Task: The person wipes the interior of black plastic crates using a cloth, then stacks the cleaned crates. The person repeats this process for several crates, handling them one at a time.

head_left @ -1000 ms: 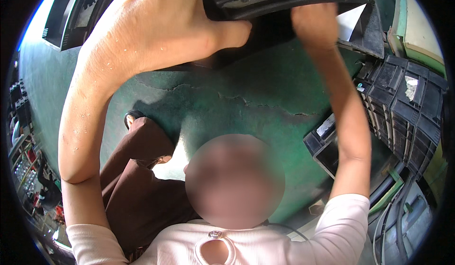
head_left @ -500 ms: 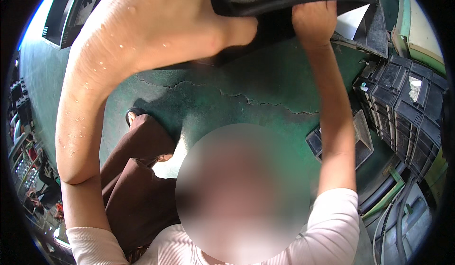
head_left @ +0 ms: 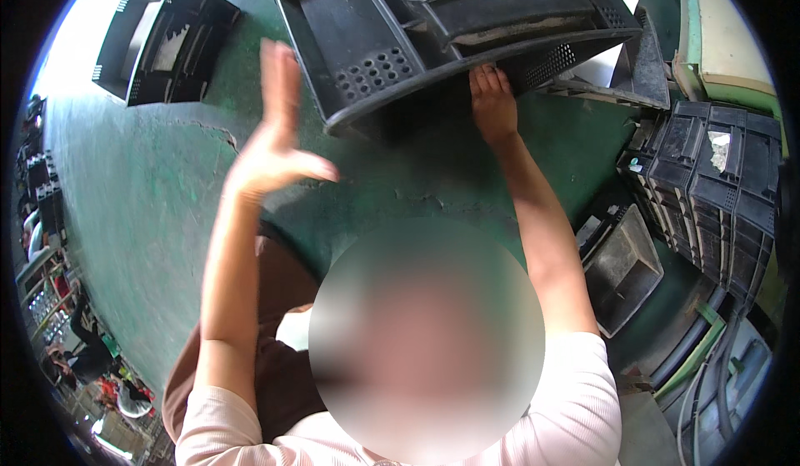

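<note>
step: handling a big black plastic crate (head_left: 467,33), raised at top of view w/ open side toward camera; judged mid-lift or mid-shift, one-handed for now
r hand: right hand (head_left: 493,104) up at crate's lower rim, fingers curled on the edge near the perforated wall; gripping it
l hand: left hand (head_left: 275,141) free in the air, fingers spread wide & flat, touching nothing; just left of crate's lower-left corner, below its rim
crate vs hands: above & ahead of both; r hand touching, l hand near but apart
next (judgement): prob. needs l hand back on the rim by the corner w/ round holes, else crate may tip on a single grip
around: green floor (head_left: 150,216); another black crate (head_left: 162,41) on floor far left; stacked dark crates (head_left: 717,183) at right (one open bin beside them)
unclear: whether crate rests on anything at far side; can't tell
</note>
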### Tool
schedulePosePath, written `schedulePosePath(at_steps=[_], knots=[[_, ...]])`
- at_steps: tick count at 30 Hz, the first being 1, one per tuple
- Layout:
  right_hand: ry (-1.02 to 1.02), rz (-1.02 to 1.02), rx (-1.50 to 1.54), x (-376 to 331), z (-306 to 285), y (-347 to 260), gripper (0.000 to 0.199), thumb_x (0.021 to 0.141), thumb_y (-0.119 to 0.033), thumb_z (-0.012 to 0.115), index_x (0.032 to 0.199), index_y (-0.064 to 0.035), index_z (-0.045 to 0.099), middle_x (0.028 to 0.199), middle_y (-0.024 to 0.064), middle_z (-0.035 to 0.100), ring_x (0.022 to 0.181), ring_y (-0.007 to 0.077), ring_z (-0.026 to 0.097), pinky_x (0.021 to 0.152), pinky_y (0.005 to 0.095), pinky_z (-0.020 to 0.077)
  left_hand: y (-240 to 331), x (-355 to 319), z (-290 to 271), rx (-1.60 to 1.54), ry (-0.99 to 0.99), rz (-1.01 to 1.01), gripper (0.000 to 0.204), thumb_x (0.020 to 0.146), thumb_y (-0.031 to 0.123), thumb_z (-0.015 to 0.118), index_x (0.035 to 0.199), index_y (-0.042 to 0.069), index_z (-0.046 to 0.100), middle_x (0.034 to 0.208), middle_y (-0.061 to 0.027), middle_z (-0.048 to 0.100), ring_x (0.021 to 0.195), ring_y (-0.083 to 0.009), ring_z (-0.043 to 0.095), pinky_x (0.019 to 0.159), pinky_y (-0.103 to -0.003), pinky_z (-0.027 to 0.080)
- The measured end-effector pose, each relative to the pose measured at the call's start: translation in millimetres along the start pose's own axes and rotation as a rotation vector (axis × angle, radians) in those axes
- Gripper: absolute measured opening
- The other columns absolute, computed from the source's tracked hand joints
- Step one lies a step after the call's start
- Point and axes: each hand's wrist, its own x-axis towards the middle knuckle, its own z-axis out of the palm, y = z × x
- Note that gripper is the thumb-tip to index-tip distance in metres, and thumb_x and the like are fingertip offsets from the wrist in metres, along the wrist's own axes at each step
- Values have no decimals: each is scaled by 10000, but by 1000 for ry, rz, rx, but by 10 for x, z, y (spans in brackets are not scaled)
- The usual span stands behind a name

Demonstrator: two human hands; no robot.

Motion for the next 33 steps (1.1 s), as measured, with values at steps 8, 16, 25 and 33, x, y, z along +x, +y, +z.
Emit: schedulePosePath(at_steps=[8,16,25,33], knots=[[-194,93,231,-75,-69,-275,384,843,-133,478,1218,-82,546,1357,106,441,1282,249,376,1029,447,325,152,806,603,41,356,296,1161,547,339,830,1428,15,147,1445,-203,235,1341,-316,243,1102,-432,211],[100,388,833,257,-17,-1047,422,743,-138,582,1164,-105,569,1161,127,565,1135,372,454,945,523,359,1058,1203,384,415,270,268,733,525,280,769,1228,207,575,1213,-317,416,1138,-442,399,990,-478,340],[227,118,564,553,-721,-187,392,741,-111,611,1131,-153,593,1143,45,571,1065,269,490,895,444,400,1139,1084,-46,614,18,-217,697,563,313,779,1219,166,596,1205,-311,450,1183,-443,406,1001,-477,342],[187,369,450,394,298,-457,394,788,-132,537,1177,-71,540,1190,108,547,1124,308,484,1000,419,353,895,975,93,680,47,-227,680,564,359,797,1206,238,609,1257,-280,402,1185,-419,376,991,-510,333]])
